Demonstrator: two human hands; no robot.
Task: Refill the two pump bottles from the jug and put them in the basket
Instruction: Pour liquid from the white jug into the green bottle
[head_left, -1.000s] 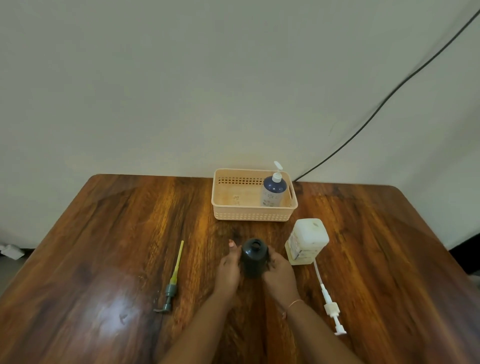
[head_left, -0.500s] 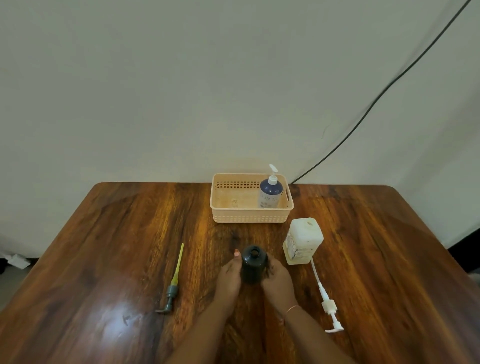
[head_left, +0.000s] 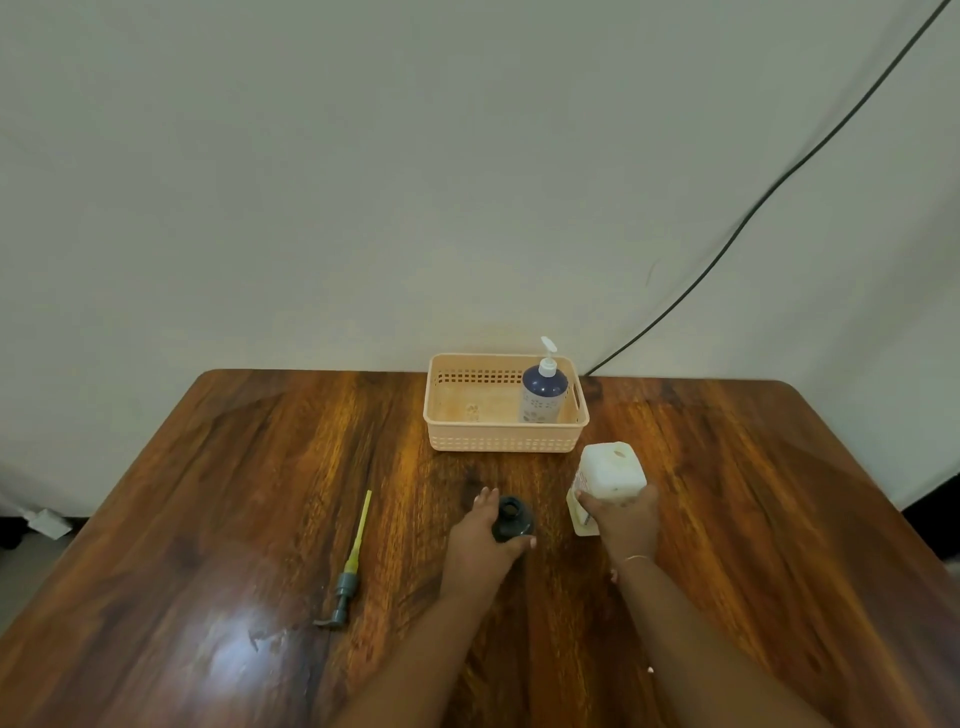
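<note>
A small black bottle (head_left: 511, 516) stands open-necked on the wooden table (head_left: 208, 493), and my left hand (head_left: 480, 540) grips it from the left, thumb curled round its front. To its right my right hand (head_left: 623, 517) grips the near side of the white jug (head_left: 610, 470), which stands upright. A dark blue pump bottle (head_left: 543, 392) with a white pump stands in the right end of the beige basket (head_left: 457, 441) at the back. A grey pump head with a yellow tube (head_left: 353, 564) lies on the table to the left.
A black cable (head_left: 753, 208) runs down the wall to behind the basket. The white pump that lay right of the jug is hidden behind my right arm. A white object (head_left: 47, 522) lies on the floor at far left.
My right hand left the black bottle and moved right to take hold of the white jug. My left hand stays on the black bottle.
</note>
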